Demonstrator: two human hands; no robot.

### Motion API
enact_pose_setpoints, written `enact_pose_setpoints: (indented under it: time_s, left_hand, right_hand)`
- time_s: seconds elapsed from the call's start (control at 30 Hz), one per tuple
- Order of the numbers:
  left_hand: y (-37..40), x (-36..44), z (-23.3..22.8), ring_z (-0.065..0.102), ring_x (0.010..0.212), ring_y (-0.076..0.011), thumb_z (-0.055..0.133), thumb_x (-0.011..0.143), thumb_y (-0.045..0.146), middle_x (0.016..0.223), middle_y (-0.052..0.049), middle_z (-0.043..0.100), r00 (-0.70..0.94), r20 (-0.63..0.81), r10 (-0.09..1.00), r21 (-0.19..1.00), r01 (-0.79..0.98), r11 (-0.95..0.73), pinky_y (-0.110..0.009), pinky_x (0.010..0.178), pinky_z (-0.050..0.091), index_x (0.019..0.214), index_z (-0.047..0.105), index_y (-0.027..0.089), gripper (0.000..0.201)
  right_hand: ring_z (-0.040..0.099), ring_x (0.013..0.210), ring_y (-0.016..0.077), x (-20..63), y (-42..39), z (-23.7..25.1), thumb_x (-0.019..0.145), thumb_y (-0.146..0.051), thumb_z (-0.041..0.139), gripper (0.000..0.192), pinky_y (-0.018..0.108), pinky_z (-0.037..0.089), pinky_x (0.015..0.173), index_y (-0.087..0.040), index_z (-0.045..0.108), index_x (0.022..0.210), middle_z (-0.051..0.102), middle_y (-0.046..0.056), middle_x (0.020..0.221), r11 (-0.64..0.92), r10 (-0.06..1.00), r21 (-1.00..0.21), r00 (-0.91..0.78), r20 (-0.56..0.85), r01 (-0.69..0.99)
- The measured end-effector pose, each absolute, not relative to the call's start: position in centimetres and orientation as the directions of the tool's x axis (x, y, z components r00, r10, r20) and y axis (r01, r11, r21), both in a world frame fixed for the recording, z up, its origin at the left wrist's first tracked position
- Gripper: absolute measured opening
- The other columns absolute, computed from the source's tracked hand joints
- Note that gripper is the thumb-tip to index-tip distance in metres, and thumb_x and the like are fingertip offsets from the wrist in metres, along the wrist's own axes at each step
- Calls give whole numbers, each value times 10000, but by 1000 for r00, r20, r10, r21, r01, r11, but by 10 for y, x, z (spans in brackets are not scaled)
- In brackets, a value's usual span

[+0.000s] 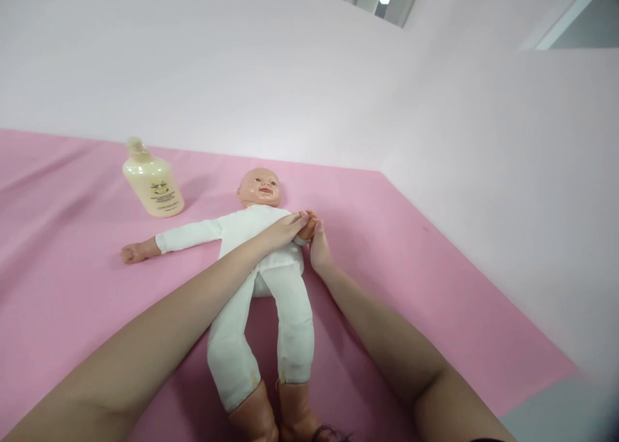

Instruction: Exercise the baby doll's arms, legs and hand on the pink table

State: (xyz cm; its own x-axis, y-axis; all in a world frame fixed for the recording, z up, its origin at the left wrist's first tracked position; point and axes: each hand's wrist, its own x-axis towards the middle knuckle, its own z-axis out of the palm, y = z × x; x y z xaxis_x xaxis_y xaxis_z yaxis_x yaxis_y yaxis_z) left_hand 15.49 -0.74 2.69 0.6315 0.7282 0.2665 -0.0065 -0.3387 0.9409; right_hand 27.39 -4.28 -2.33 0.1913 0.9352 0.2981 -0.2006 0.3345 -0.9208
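Observation:
A baby doll [290,300] with a white cloth body and a bald plastic head lies on its back, its feet towards me. My left hand [286,229] reaches across the doll's chest and is closed on the doll's hand [306,233], at the right side of the body. From the right, my right hand [319,247] closes on the same doll's hand, its thumb pointing up and its other fingers mostly hidden. The doll's other arm [191,234] stretches out to the left on the pink surface.
A cream-coloured pump bottle [155,185] with a dark printed label stands on the pink surface [406,255], left of the doll's head. White walls [193,61] rise behind and to the right. Some dark hair shows at the bottom edge, by the doll's feet.

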Motion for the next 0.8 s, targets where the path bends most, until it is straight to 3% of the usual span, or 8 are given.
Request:
enact_pose_setpoints:
  time_s: [0.8]
  left_hand:
    - [-6,155,26,600,932,-232,405,838,711,879,-61,681,637,248,730,947,-1,-321,-361,879,459,971,641,146,627]
  right_hand:
    - [504,1316,194,274,-43,-23,839,-695,405,571,410,310,1183,-302,641,1179,625,-11,1322,327,937,-926,193,291,-191]
